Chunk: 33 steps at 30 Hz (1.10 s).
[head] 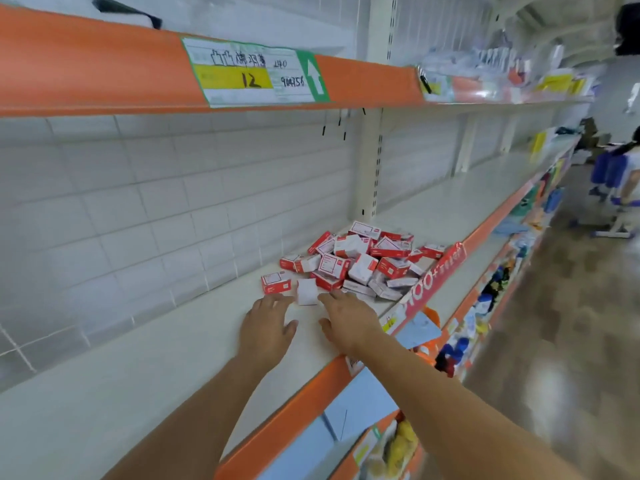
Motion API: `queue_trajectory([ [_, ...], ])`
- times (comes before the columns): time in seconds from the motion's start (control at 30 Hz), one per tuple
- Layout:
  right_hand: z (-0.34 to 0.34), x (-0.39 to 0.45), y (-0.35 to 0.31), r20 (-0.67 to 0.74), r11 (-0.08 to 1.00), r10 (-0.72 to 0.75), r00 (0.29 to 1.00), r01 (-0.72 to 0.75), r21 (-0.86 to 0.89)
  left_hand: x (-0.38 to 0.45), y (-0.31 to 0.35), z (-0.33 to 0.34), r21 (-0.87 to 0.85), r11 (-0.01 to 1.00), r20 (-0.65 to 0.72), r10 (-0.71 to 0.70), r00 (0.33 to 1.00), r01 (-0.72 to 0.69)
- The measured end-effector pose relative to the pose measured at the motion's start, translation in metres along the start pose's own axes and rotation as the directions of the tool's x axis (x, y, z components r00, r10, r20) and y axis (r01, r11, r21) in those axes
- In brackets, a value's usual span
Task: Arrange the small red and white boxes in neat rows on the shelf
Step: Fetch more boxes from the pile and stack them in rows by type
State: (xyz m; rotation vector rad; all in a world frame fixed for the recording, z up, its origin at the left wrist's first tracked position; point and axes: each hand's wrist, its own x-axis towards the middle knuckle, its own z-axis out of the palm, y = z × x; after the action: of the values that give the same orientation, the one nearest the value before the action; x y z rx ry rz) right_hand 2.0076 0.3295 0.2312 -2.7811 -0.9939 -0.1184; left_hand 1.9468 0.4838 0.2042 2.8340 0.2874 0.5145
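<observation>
Both hands are reaching in over the shelf [145,344] now, and the boxes [360,261] are sitting in a loose jumble near the front lip, tipped every which way, nothing lined up yet. One white box [307,291] is lying apart at the near edge of the pile, face up, right between the fingertips. The left hand [266,323] is lying flat and relaxed, fingers straight, gripping nothing; the right hand [346,320] is spread the same way, its fingers just reaching that white box, likely to bracket it and square it up. A second red box [274,282] is sitting just beyond the left fingers. Plenty of bare shelf is stretching out to the left and back toward the tiled wall [138,202], good room for rows, while the orange front edge [298,407] is running close beside the right wrist.
</observation>
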Motion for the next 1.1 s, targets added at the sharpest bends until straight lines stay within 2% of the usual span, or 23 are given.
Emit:
queue_trajectory([
  [0.17,0.013,0.038,-0.008,0.051,0.998,-0.061,0.997,0.059,0.030,0.026,-0.011,0.005,0.052,0.995,-0.020,-0.088,0.996,0.088],
  [0.37,0.025,0.067,-0.014,0.007,0.999,0.012,1.000,-0.012,0.037,0.056,-0.017,0.019,0.136,0.982,-0.061,-0.123,0.991,0.130],
  [0.53,0.031,0.083,-0.022,-0.052,0.997,0.067,0.996,-0.065,0.034,0.078,-0.024,0.032,0.212,0.968,0.036,-0.142,0.989,0.131],
  [0.6,0.031,0.085,-0.021,-0.055,0.998,0.049,0.997,-0.047,0.035,0.083,-0.029,0.034,0.200,0.973,0.057,-0.128,0.990,0.114],
  [0.7,0.031,0.085,-0.018,-0.046,0.996,0.023,0.999,-0.019,0.088,0.087,-0.033,0.035,0.118,0.990,0.003,-0.084,0.996,0.083],
  [0.83,0.030,0.082,-0.019,-0.019,0.992,0.004,1.000,-0.001,0.123,0.085,-0.035,0.029,-0.001,0.997,0.039,-0.083,0.996,0.083],
  [0.97,0.027,0.078,-0.018,-0.004,0.995,0.028,1.000,-0.028,0.091,0.068,-0.038,0.020,-0.002,0.991,0.040,-0.135,0.990,0.135],
  [1.1,0.022,0.065,-0.024,-0.020,0.991,-0.059,0.998,0.061,0.117,0.035,-0.040,0.007,0.017,0.982,0.014,-0.190,0.982,0.189],
])
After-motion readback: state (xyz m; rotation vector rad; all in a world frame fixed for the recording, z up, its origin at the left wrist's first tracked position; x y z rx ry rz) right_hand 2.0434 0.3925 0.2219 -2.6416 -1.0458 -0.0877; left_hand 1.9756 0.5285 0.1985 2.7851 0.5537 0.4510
